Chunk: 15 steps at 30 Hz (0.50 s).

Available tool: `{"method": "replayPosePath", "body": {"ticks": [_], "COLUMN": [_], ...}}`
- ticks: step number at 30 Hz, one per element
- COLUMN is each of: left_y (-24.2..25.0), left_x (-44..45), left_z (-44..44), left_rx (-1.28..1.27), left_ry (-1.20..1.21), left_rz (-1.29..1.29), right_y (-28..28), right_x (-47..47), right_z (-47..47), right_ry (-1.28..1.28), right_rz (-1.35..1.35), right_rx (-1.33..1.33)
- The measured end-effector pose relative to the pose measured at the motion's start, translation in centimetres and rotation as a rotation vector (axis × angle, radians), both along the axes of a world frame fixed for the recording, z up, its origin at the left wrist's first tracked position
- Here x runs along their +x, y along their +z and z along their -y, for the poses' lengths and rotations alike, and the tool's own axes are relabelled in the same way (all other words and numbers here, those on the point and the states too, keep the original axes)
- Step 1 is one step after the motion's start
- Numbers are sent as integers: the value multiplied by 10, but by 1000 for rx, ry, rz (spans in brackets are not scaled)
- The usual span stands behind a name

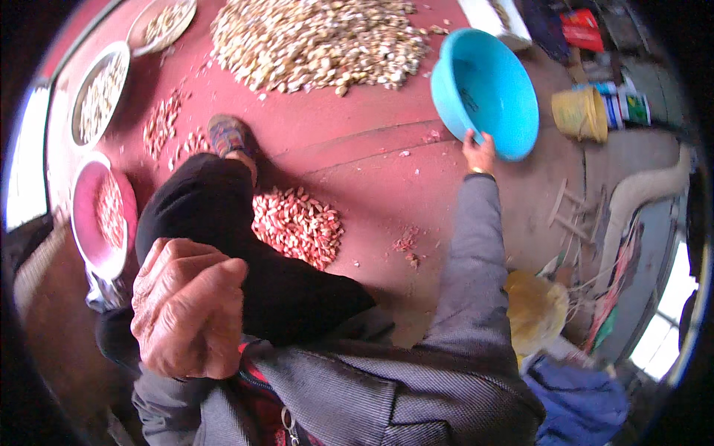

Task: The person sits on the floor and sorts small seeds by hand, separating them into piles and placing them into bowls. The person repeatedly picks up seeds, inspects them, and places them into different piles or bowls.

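Note:
Near the camera, my left hand (189, 309) is raised with its fingers curled closed. Its palm is hidden, and no object shows in it. My right hand (479, 153) reaches far forward on the right and grips the near rim of a turquoise plastic basin (502, 89). The basin is tilted, and its inside faces me; a dark mark shows on its inner wall. By my black-trousered leg lies a small heap of pinkish-white, clove-shaped pieces (298, 226), possibly garlic cloves. A much larger heap of cream-coloured pieces (318, 42) covers the floor farther ahead.
Left of my leg stand a pink basin (83, 223) and two round containers (78, 131) (136, 47), all holding pieces. On the right are a yellow bucket (577, 114), a wooden frame (574, 214), a pale pipe (641, 187) and blue cloth (574, 401). Scraps dot the reddish floor (385, 195).

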<state>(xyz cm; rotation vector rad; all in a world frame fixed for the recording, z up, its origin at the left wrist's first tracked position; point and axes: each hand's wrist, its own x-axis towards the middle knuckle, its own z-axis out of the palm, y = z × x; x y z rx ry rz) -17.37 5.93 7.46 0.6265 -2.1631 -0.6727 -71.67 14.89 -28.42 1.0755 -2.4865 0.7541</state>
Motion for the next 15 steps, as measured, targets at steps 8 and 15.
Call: {"method": "replayPosePath", "body": {"ticks": [8,15], "left_y": [-3,-4], "left_x": [15,17], "left_z": [4,2], "left_rx": [89,81], "left_ry": [-62,2], "left_rz": [-69,-114], "right_y": [71,87], "right_x": [-69,-71], "right_z": [-5,-11], "right_ry": [-575,-566], "right_rz": [1968,2067], "right_rx": [-1263,-1242]}}
